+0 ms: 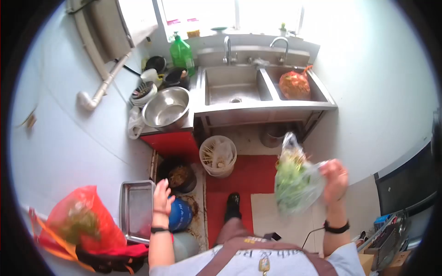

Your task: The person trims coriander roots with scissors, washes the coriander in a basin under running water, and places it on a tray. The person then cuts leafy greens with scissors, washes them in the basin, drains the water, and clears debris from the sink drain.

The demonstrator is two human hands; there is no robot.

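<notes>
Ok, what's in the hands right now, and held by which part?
Right hand: clear bag of greens, held by loose plastic along the side nearest that hand; exact finger placement unclear. Left hand: open, nothing visible in it.

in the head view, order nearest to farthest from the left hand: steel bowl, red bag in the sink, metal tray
1. Metal tray: just left of the left hand
2. Steel bowl: ahead
3. Red bag: ahead and right, in the sink

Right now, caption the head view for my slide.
Right hand holding a clear plastic bag of leafy green vegetables near a two-basin metal sink.
</notes>
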